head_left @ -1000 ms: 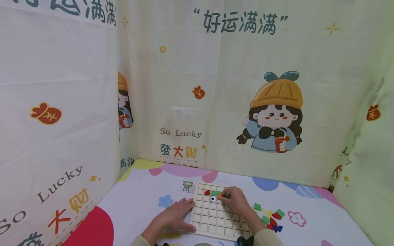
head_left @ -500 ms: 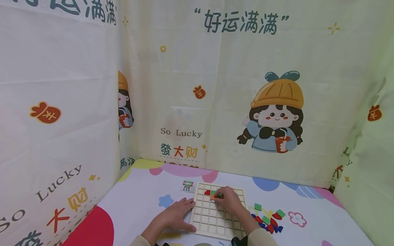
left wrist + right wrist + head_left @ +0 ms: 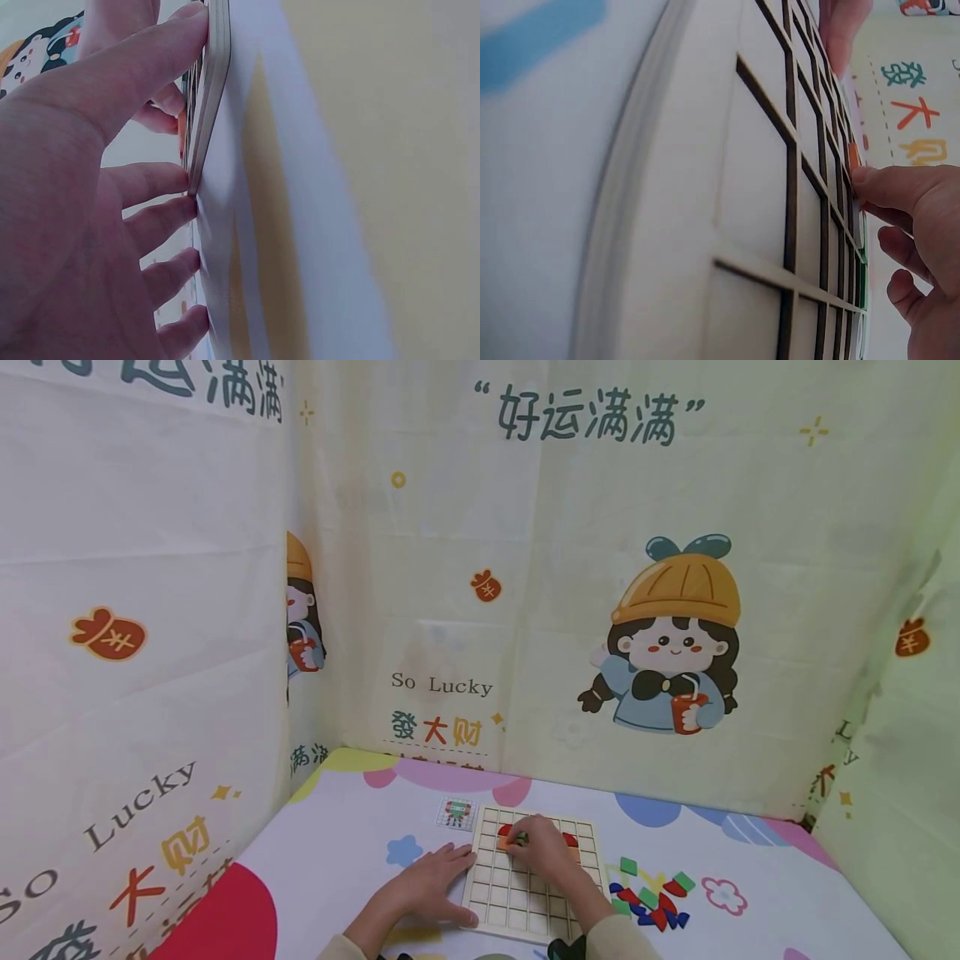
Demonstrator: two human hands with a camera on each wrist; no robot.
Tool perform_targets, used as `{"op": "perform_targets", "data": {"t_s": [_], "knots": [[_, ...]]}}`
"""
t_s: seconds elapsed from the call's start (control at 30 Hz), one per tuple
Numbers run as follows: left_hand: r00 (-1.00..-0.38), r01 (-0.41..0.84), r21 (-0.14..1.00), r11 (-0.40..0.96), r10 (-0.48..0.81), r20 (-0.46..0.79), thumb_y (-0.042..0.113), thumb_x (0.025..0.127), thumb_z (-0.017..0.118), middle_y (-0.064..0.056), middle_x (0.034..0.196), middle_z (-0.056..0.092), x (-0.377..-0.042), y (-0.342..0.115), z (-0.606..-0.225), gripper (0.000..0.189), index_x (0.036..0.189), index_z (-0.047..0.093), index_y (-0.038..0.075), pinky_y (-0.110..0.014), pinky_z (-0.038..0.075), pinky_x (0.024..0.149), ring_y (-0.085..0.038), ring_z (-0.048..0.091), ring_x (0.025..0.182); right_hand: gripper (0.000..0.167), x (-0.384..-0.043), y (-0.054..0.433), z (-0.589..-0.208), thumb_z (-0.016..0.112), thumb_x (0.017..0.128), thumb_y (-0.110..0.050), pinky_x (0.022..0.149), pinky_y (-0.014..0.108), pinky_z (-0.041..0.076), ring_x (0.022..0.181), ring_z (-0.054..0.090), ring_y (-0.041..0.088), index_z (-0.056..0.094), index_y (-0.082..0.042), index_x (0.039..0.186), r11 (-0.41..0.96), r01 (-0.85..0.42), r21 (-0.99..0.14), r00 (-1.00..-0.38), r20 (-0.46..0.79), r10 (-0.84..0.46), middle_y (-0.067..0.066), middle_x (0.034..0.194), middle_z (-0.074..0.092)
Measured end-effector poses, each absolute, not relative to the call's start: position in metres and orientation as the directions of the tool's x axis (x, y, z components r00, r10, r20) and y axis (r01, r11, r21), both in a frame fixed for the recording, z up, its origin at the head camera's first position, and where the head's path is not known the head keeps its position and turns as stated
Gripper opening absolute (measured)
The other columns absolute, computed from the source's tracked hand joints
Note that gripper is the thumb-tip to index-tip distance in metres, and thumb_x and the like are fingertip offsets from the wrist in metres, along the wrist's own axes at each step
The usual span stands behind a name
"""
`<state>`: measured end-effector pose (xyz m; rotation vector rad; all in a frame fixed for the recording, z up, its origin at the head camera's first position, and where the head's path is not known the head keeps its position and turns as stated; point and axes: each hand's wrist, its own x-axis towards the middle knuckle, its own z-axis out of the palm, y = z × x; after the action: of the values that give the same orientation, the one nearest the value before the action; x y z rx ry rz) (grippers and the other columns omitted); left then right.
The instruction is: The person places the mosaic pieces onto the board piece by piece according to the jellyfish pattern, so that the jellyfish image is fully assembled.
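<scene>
My right hand (image 3: 542, 850) is over the upper left of a wooden grid board (image 3: 517, 897). Its thumb and fingers pinch a small orange tile (image 3: 854, 156) at a cell in the second row. A red piece (image 3: 505, 830) lies in the top row just beyond the fingertips, and another red piece (image 3: 571, 840) shows right of the hand. The hand covers most of the tiles between them. My left hand (image 3: 429, 885) rests beside the board's left edge, fingers extended and spread. In the left wrist view its thumb touches the board's side (image 3: 212, 90).
A small picture card (image 3: 457, 812) with a green and red figure lies beyond the board's upper left corner. Right of the board are loose pieces, among them a green tile (image 3: 628, 866), a red piece (image 3: 658, 919) and a blue piece (image 3: 682, 920). Printed cloth walls (image 3: 450, 527) surround the table.
My right hand has moved left across the board with the orange tile, from the middle columns to the left. Red and orange pieces on the right are uncovered. The left hand stays put.
</scene>
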<state>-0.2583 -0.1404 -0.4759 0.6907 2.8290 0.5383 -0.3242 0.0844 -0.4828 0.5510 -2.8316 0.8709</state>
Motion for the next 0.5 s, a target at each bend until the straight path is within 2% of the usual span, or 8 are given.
{"op": "perform_targets", "data": {"t_s": [0.3,0.5], "knots": [[-0.869,0.43,0.374,0.821,0.489,-0.074,0.063,0.074,0.071,0.002,0.156,0.037,-0.2579,-0.1412,-0.4747,0.089,0.147,0.042,0.02,-0.053,0.032,0.115,-0.032,0.031,0.145,0.012,-0.3213,0.0785,-0.4801,0.076,0.082,-0.014,0.084,0.039,0.052,0.091,0.052,0.015,0.071,-0.02,0.073,0.788,-0.357,-0.503,-0.934,0.218,-0.284,-0.007,0.089,0.066],[-0.87,0.42,0.388,0.82,0.486,-0.086,0.063,0.074,0.071,0.002,0.156,0.036,-0.2582,-0.1414,-0.4749,0.09,0.148,0.041,0.021,-0.054,0.031,0.115,-0.031,0.03,0.146,0.006,-0.3196,0.0868,-0.4813,0.076,0.082,-0.013,0.076,0.034,0.051,0.088,0.054,0.016,0.073,-0.016,0.078,0.745,-0.395,-0.537,-0.918,0.246,-0.31,-0.004,0.09,0.067]]}}
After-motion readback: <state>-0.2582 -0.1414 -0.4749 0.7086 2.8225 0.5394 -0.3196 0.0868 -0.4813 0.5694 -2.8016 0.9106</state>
